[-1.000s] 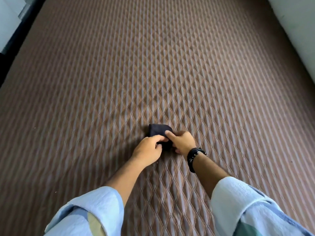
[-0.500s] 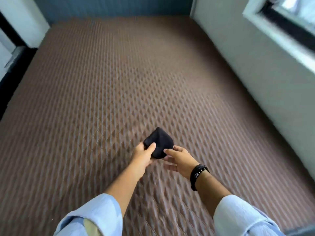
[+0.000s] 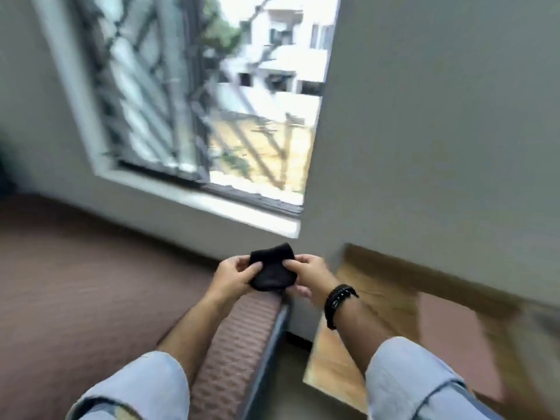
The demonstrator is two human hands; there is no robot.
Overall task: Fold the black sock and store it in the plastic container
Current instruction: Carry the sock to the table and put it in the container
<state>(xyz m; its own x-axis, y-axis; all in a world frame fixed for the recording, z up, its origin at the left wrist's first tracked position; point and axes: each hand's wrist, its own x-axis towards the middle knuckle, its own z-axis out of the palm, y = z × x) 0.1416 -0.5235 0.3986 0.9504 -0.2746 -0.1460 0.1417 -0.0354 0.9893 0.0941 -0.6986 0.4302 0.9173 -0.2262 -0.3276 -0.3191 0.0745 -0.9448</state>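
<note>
Well, everything is smeared with motion blur, so the brown mattress (image 3: 75,283) at lower left, the window (image 3: 212,101) at upper centre and the wooden surface (image 3: 378,286) at lower right show only as soft shapes, and no plastic container can be made out. Both forearms reach up from the bottom edge to meet at lower centre, where the bunched black sock (image 3: 271,271) is held in the air above the mattress edge. Left hand (image 3: 235,275) and right hand (image 3: 307,272) each pinch a side of it, fingers curled closed on the fabric, a black wristband (image 3: 338,301) on the right wrist.
</note>
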